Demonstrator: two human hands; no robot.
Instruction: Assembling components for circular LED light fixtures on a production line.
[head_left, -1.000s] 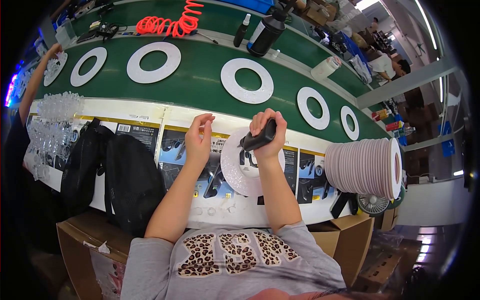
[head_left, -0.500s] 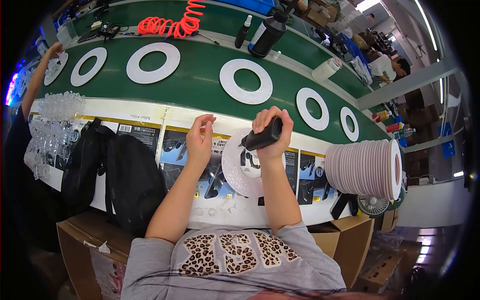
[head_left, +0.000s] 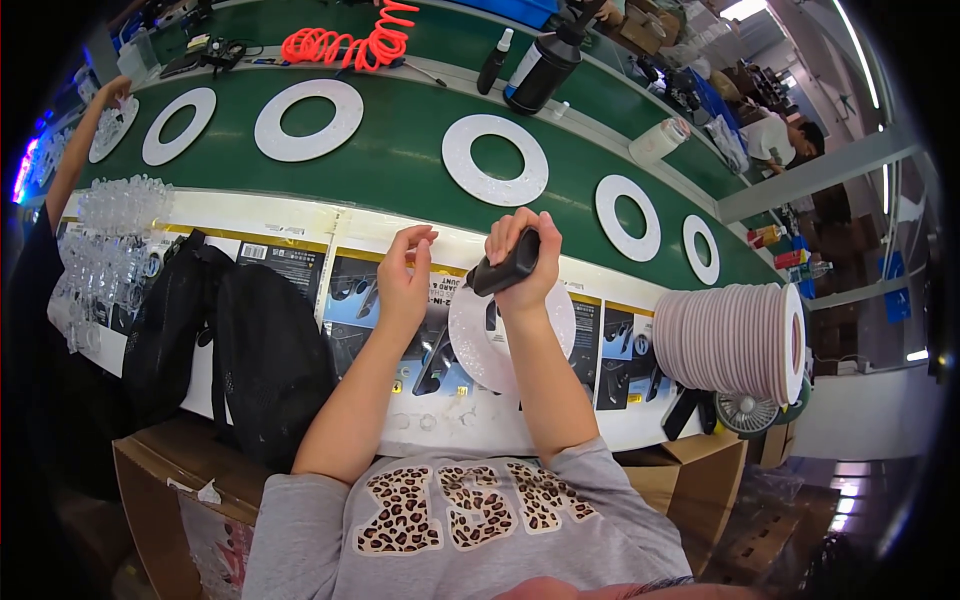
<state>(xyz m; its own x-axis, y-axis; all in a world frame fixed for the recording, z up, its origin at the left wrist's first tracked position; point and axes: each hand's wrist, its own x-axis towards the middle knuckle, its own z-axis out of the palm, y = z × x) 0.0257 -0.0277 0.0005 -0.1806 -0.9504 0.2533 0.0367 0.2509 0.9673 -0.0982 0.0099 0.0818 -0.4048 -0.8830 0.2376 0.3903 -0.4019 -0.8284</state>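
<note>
In my right hand [head_left: 528, 265] is a black squeeze bottle [head_left: 505, 268], tilted so that its narrow tip points left. My fingers wrap round its body. Beneath that hand a white ring-shaped disc [head_left: 478, 345] with a speckled, shiny surface lies on the printed cardboard; my hand and forearm cover part of it. My left hand [head_left: 405, 270] hovers to the left of the bottle's tip, thumb and loosely bent fingers apart, with nothing seen in it. A few small clear pieces [head_left: 428, 422] lie on the white surface near me.
More white rings [head_left: 495, 160] lie along the green belt [head_left: 400, 150]. To the right stands a large spool of pale cord [head_left: 725, 340]. Black bags [head_left: 265, 360] and clear plastic parts [head_left: 105, 260] are on the left, where another person's arm [head_left: 75, 150] reaches in.
My right hand with the bottle has shifted slightly left and up over the ring. My left hand has barely moved.
</note>
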